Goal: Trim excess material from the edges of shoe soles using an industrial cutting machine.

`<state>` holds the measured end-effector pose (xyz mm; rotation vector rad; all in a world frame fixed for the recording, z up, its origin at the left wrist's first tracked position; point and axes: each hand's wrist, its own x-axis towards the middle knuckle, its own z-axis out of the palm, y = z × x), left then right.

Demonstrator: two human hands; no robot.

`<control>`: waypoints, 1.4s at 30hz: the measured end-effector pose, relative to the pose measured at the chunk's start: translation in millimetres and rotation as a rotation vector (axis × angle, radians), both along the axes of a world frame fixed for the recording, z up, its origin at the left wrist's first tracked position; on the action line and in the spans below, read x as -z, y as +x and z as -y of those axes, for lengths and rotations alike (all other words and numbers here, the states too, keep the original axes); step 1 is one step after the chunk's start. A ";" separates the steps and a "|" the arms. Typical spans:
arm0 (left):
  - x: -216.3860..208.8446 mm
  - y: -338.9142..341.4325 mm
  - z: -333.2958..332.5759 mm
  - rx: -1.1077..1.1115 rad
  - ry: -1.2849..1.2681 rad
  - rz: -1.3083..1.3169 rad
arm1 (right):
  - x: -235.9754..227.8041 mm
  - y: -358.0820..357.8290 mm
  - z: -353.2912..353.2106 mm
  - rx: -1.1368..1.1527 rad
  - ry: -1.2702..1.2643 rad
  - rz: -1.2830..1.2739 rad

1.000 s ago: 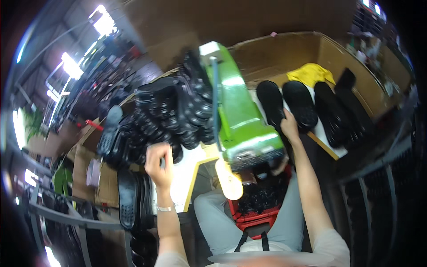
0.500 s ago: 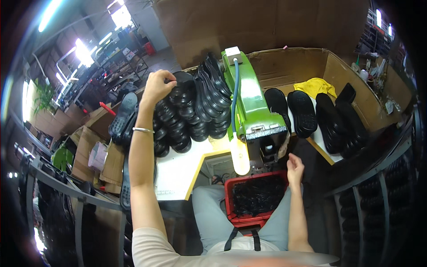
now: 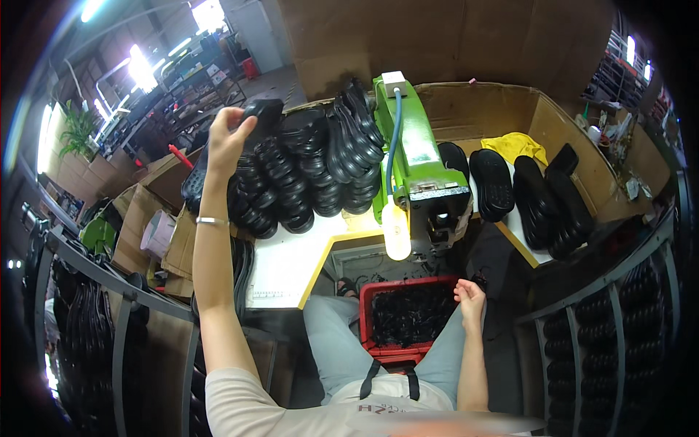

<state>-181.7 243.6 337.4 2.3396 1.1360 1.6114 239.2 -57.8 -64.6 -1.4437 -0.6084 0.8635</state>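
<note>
My left hand (image 3: 228, 140) is raised at the far left end of the piled black shoe soles (image 3: 291, 169). Its thumb and fingers grip the edge of one black shoe sole (image 3: 265, 113), which is tilted up above the pile. Over my right thigh is my right hand (image 3: 471, 300), its fingers loosely curled in and no object visible in them. A green machine (image 3: 413, 149) with a lit lamp (image 3: 396, 231) stands between the pile and more soles (image 3: 491, 186) on the right.
Between my knees sits a red bin (image 3: 366, 317) holding black scraps. The white tabletop (image 3: 280, 275) has a yellow edge. A cardboard box (image 3: 466, 109) with a yellow cloth (image 3: 514, 147) lies behind the machine. Metal racks (image 3: 582, 306) with soles flank both sides.
My left hand has moved left, lifting a sole up from the pile. My right hand has dropped lower and slightly left, away from the machine, its fingers curling in. The view has shifted slightly.
</note>
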 end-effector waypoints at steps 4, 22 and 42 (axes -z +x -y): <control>20.0 10.9 105.5 0.003 0.000 0.247 | -1.9 -20.4 6.6 -0.124 -0.020 -0.021; 46.4 125.0 170.5 0.158 0.655 -0.181 | -315.6 -31.9 13.5 0.093 0.653 0.219; 130.8 -66.6 184.6 -0.340 0.180 0.178 | -170.4 137.5 -153.6 0.356 -0.164 1.360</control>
